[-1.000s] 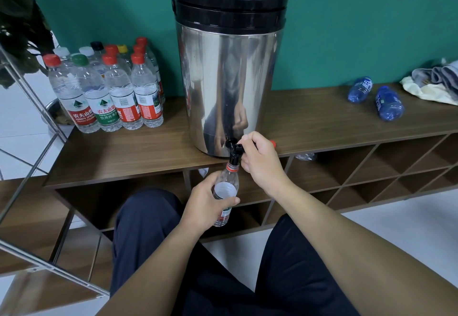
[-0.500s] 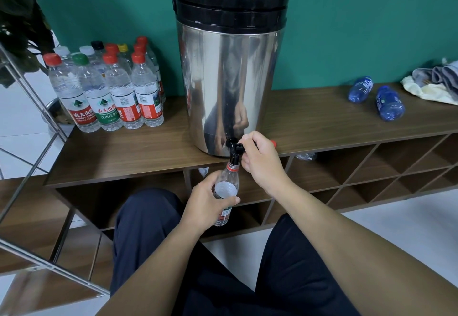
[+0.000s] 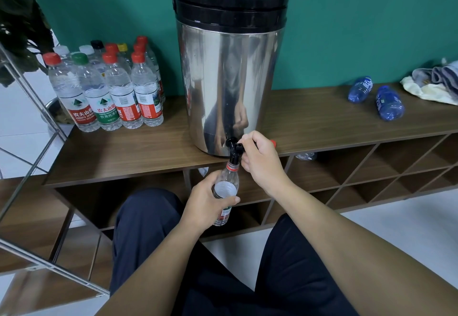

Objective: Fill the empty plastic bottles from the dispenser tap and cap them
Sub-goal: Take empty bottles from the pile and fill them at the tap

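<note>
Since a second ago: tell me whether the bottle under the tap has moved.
No. The bottle sits with its neck under the tap, in line with the shelf edge as before.

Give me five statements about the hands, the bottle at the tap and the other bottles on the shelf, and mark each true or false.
1. The left hand grips a clear bottle under the black tap. True.
2. The right hand rests flat on the shelf top. False: it grips the tap's handle.
3. The two blue bottles lie on their sides, right of the dispenser. True.
4. The capped bottles left of the dispenser lie on their sides. False: they stand upright.
5. The held bottle wears a cap. False: its open neck meets the spout.
</note>
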